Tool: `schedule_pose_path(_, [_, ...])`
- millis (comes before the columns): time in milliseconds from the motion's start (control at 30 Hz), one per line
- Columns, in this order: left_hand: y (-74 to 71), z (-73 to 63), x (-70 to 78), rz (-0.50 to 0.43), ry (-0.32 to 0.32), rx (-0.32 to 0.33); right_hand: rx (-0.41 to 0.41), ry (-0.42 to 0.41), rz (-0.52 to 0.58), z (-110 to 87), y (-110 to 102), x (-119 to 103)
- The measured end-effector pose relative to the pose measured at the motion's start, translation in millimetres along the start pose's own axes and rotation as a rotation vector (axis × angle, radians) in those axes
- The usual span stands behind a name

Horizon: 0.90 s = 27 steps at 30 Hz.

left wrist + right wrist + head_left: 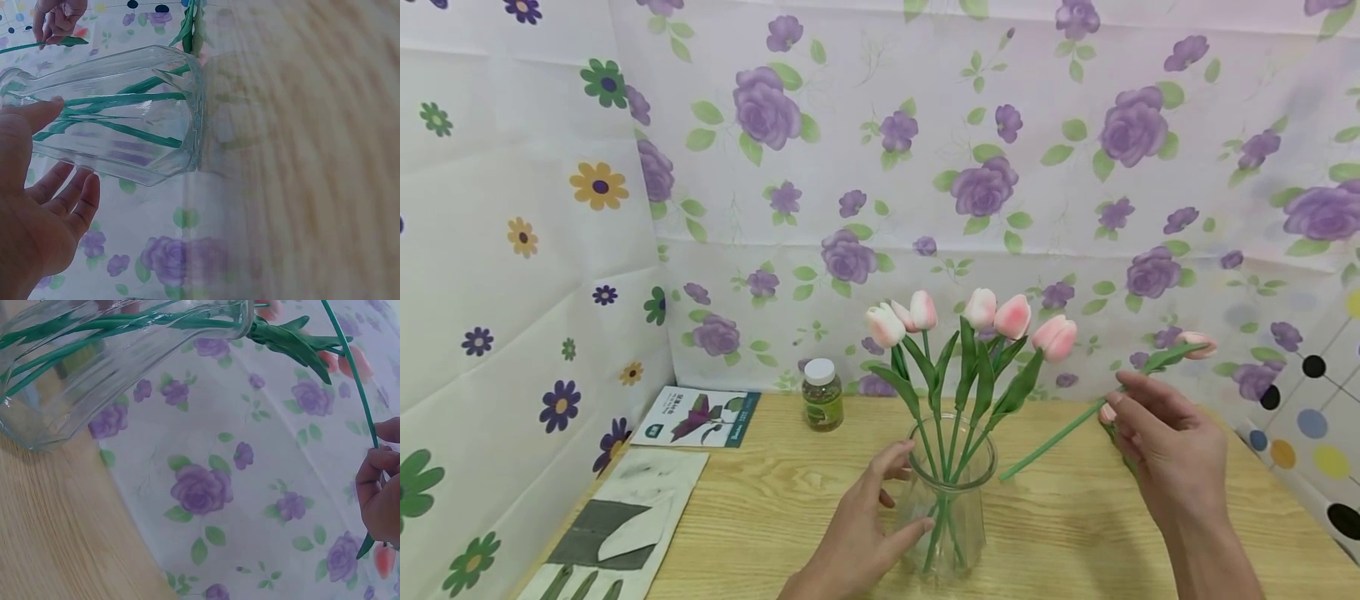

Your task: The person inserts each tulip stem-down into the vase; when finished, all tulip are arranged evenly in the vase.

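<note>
A clear glass vase (951, 533) stands upright on the table with several pink-and-white artificial tulips (981, 309) in it. Their green stems cross inside the glass, as the left wrist view shows. My left hand (868, 521) holds the vase from its left side, thumb in front and fingers curved round toward the back. To the right of the vase, my right hand (1180, 450) pinches the stem of a single tulip (1052, 442) between thumb and fingers. This tulip slants, its bloom at the upper right and its stem end just right of the vase rim.
Behind my right hand, another tulip (1108, 412) shows partly hidden. A white-lidded jar (823, 396) stands at the table's back edge. A printed booklet (696, 417) and a grey-and-white cloth or packet (617, 525) lie at left. Flowered sheets (850, 125) border the wooden table (760, 500).
</note>
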<state>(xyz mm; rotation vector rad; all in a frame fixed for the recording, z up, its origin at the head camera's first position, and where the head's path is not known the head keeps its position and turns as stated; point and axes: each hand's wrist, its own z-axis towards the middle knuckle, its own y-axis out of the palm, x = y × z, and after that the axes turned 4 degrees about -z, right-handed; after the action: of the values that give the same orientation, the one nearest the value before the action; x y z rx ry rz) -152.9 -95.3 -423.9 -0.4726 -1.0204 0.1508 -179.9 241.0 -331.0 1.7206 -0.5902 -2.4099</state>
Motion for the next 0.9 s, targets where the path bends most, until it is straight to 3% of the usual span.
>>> schedule_pose_path(467, [-0.7,0.4,-0.4,0.0,-0.002,-0.005,0.105,-0.009,-0.027,-1.8,10.8,1.3])
schedule_pose_path(900, [-0.6,1.8,0.6,0.01,0.012,-0.001,0.217,-0.099,-0.111,-14.1,36.0,-2.5])
